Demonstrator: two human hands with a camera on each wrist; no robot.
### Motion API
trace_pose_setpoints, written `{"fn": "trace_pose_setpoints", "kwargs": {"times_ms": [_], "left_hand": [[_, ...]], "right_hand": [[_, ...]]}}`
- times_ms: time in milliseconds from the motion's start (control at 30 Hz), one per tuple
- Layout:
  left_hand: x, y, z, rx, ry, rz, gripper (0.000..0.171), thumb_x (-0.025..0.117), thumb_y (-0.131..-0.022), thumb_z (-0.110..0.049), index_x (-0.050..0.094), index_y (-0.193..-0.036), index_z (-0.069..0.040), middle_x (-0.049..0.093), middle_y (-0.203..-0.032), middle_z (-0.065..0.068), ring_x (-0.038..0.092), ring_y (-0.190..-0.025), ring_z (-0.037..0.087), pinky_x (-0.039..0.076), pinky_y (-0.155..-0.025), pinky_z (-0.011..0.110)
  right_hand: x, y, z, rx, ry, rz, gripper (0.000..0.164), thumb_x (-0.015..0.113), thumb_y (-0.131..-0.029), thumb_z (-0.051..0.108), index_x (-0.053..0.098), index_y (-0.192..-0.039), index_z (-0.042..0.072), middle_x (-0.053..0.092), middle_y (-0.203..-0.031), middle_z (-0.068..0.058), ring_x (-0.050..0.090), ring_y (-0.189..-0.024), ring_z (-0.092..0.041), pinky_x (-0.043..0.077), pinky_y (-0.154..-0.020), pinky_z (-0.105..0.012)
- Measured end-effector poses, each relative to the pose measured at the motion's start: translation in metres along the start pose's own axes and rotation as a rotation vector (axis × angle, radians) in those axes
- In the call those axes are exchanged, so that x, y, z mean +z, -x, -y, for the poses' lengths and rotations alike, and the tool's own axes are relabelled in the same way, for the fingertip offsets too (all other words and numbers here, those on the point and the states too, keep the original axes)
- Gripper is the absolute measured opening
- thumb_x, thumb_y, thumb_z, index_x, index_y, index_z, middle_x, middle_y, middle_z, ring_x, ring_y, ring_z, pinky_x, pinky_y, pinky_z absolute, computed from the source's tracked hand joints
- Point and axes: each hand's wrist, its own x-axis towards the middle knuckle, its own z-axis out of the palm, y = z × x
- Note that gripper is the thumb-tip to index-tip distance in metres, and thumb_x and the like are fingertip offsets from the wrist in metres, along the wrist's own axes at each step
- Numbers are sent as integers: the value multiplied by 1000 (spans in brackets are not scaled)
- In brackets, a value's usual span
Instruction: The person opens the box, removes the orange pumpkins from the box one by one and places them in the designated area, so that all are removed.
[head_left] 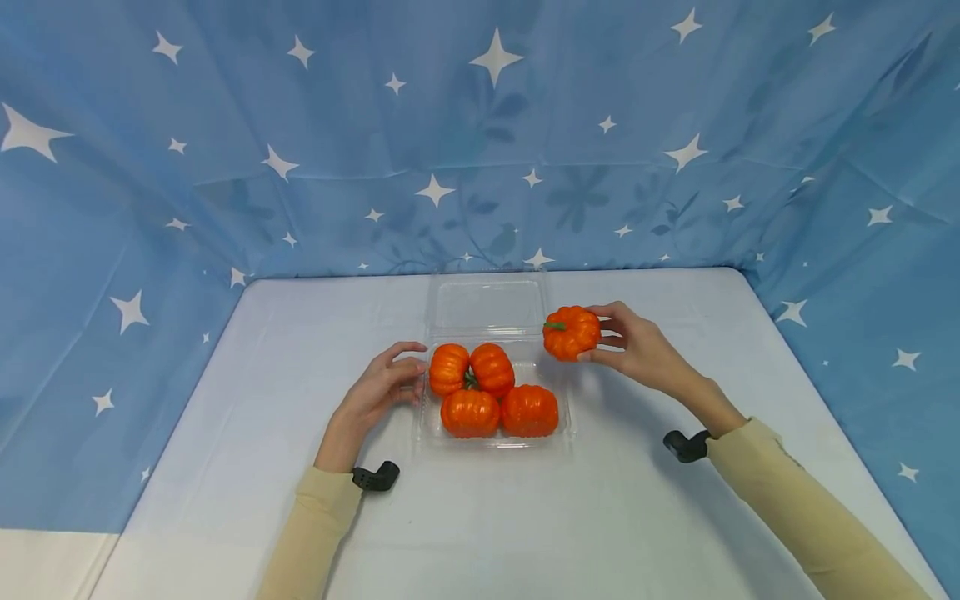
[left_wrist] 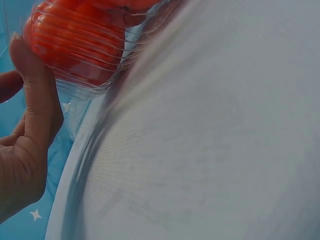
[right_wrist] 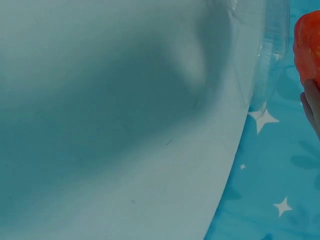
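Observation:
Above the right back part of a clear plastic clamshell container [head_left: 495, 444], my right hand [head_left: 633, 346] holds a small orange pumpkin [head_left: 572, 333] with a green stem, thumb on the near side and fingers on the far side. Several more orange pumpkins [head_left: 469, 413] sit inside the container. My left hand [head_left: 384, 385] is at the container's left wall, its fingers loosely bent. In the left wrist view the thumb [left_wrist: 32, 65] lies against the clear ribbed wall, with a pumpkin [left_wrist: 75, 42] behind it. Only part of the held pumpkin [right_wrist: 309, 47] shows in the right wrist view.
The container's lid [head_left: 489, 305] lies folded back toward the far table edge. A white cloth covers the table [head_left: 480, 517]. Blue curtains [head_left: 480, 133] with white stars hang behind and at both sides. Black wrist devices [head_left: 378, 477] are worn on both arms.

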Motion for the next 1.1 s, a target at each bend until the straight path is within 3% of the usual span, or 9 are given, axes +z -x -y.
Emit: {"fn": "trace_pose_setpoints", "kwargs": {"times_ms": [367,733,1100], "left_hand": [[-3,3,-1,4,14,7,47,55,-105,-9,37,-147,1,63,-80,1,58,-65,14,55,-58,27],[-6,4,-2,5,33,4,44,55,-104,-7,38,-144,-1,64,-80,0,58,-64,15,56,-58,26],[-6,2,-3,-11,-2,-1,47,56,-104,-9,38,-146,-1,64,-82,1,59,-65,15,56,-59,27]], "right_hand": [[-10,-4,-28,204,-62,-30,65,80,-92,19,42,-140,-3,48,-146,-24,57,-131,-45,54,-98,-45],[-4,-17,-49,313,-49,-22,66,76,-95,18,38,-142,-7,44,-148,-28,51,-136,-47,47,-108,-55],[4,-22,-60,405,-52,7,73,77,-94,28,36,-145,-4,38,-155,-28,44,-143,-46,43,-113,-55]]}}
